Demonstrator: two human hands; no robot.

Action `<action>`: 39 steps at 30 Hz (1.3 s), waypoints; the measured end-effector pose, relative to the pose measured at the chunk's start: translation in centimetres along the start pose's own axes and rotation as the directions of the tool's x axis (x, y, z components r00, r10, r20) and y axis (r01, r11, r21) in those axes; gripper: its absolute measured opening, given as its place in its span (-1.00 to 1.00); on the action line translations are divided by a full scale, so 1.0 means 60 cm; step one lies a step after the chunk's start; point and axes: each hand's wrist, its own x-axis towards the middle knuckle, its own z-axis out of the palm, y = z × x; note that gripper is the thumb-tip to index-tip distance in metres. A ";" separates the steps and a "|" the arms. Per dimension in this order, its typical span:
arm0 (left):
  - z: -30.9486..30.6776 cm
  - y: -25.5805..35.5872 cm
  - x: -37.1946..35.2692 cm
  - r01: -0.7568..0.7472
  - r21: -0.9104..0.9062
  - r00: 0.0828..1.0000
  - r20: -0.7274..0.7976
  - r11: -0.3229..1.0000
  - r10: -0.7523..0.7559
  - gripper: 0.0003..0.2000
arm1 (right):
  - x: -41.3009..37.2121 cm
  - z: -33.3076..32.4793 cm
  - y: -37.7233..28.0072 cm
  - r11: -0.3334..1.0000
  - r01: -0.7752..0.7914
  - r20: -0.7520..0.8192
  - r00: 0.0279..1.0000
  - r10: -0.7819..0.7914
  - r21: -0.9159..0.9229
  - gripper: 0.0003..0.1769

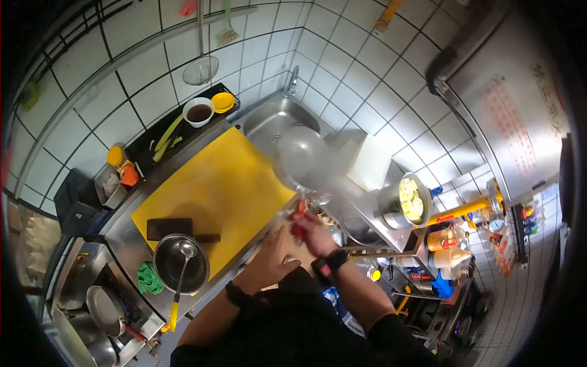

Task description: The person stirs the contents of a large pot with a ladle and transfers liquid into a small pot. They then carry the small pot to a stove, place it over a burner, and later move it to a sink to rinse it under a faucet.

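Grips a small red object point(298, 227) in the right hand point(313, 235), fingers clamped around it, just off the near edge of the yellow cutting board point(214, 189) on the steel table point(122, 241). Holds the left hand point(269, 260) just beside it, open with fingers spread, clasping nothing. Shows a dark cleaver point(168, 227) lying on the board, just beside a metal bowl point(160, 263) with a yellow-handled ladle point(181, 275) in it and a green cloth point(148, 278) alongside. Catches a round metal vessel point(302, 156) beyond the hands, near the sink point(269, 119), too blurred to identify. Takes in a pot of yellow food point(411, 199) well to the right.
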 end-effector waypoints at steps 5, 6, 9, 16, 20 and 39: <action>-0.004 -0.108 0.004 0.318 -0.114 0.946 0.107 0.941 -0.306 -0.08 | 0.247 -0.136 -0.068 0.984 0.010 0.000 1.000 -0.011 -0.180 -0.70; 0.004 -0.133 0.001 0.335 -0.115 0.941 0.101 0.935 -0.324 -0.08 | 0.302 -0.154 -0.073 0.983 -0.001 0.014 1.000 0.003 -0.183 -0.70; 0.027 -0.203 0.007 0.583 0.201 0.803 0.005 0.787 -0.596 -0.09 | 0.451 -0.181 -0.103 0.935 -0.156 -0.070 0.988 0.141 -0.319 -0.67; 0.092 -0.246 0.106 0.720 0.508 0.655 -0.272 0.473 -0.705 0.05 | 0.693 -0.197 -0.077 0.907 -0.186 0.041 0.975 0.217 -0.378 -0.60; 0.095 -0.226 0.151 0.806 0.435 0.554 -0.316 0.401 -0.770 -0.02 | 0.693 -0.175 -0.053 0.597 0.068 0.069 0.997 -0.022 -0.800 -0.69; 0.087 -0.237 0.165 0.847 0.442 0.431 -0.246 0.296 -0.868 0.00 | 1.096 -0.249 -0.324 0.198 0.486 0.322 0.782 -0.533 -0.851 -0.60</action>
